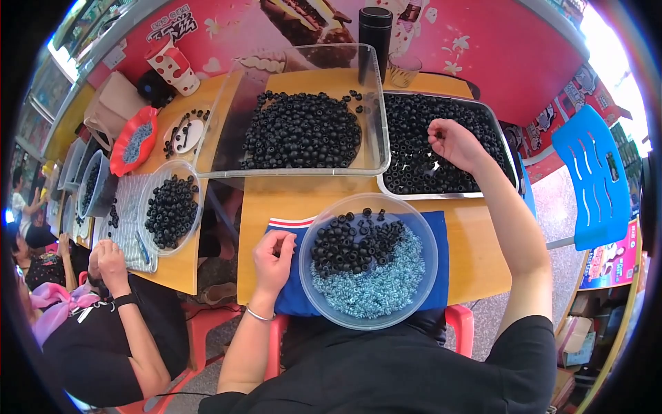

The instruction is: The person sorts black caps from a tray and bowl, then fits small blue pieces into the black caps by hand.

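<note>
The bowl point(432, 259) of black beads point(338, 252) and blue pieces point(372, 286) sits near, probably for easy reach, the left hand point(274, 257) curled just left of it and the right hand point(455, 145) bent over the far-right tray point(448, 196), though how tightly either grip closes, or on what, I cannot tell.

Wooden table point(476, 241): clear bin point(296, 172), metal tray point(448, 196), blue cloth point(289, 293) at near edge.

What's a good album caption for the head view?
Right hand over a metal tray of black beads, left hand beside a round tub of black beads and blue pieces.
</note>
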`<state>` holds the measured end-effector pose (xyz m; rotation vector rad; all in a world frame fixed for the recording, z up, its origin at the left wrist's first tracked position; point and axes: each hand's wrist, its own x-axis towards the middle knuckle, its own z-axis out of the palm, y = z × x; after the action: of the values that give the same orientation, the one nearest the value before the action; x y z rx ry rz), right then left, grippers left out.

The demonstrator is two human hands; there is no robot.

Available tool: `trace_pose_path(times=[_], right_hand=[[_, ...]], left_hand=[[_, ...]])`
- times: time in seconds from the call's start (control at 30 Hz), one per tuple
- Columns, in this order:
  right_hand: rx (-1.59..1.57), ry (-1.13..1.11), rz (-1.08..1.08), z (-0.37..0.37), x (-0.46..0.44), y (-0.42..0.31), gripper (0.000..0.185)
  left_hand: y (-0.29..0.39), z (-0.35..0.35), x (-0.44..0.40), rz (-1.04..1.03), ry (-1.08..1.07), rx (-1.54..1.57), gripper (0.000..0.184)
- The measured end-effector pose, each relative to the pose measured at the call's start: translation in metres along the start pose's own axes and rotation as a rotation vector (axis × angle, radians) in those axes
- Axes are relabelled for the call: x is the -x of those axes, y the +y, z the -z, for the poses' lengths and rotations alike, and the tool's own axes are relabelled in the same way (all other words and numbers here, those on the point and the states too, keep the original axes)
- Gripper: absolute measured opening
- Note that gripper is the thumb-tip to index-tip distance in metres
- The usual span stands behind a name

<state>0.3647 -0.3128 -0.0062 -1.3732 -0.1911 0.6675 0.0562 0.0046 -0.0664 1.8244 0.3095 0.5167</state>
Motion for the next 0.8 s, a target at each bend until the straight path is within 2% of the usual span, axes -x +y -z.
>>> trace_pose_path(times=[0.07, 0.1, 0.13, 0.2, 0.3, 0.5, 0.6, 0.7, 0.73, 0.8], right_hand=[[0.560, 0.090, 0.039, -0.005, -0.004, 0.000, 0.022], [0.892, 0.085, 0.186, -0.010, -0.003, 0.004, 0.022], [1.078, 0.134, 0.180, -0.018, 0.001, 0.003, 0.014], [1.315, 0.057, 0.335, -0.012, -0.003, 0.011, 0.007], [1.508, 0.031, 0.475, -0.010, -0.007, 0.014, 0.011], [1.704, 0.036, 0.383, -0.023, -0.004, 0.014, 0.012], [1.689, 0.025, 0.330, -0.023, -0.003, 0.012, 0.012], [1.075, 0.162, 0.181, -0.010, -0.002, 0.006, 0.010], [0.875, 0.160, 0.216, -0.002, 0.000, 0.004, 0.010], [0.045, 0.093, -0.004, 0.016, 0.004, -0.004, 0.014]], left_hand=[[0.001, 0.001, 0.000, -0.001, -0.005, -0.023, 0.010], [0.000, 0.000, -0.001, -0.005, -0.005, -0.012, 0.010], [-0.002, 0.000, 0.000, -0.008, -0.005, 0.000, 0.010], [-0.003, 0.000, 0.000, -0.013, -0.003, 0.007, 0.010], [-0.003, 0.000, 0.000, -0.020, 0.002, 0.000, 0.010], [-0.005, 0.000, 0.000, -0.006, 0.000, -0.008, 0.010], [-0.002, 0.000, 0.001, 0.008, 0.001, 0.000, 0.010], [-0.003, 0.001, 0.000, -0.002, -0.006, 0.000, 0.010], [-0.003, 0.001, 0.000, -0.002, -0.006, 0.000, 0.009], [-0.004, 0.000, 0.001, 0.002, -0.009, -0.005, 0.009]])
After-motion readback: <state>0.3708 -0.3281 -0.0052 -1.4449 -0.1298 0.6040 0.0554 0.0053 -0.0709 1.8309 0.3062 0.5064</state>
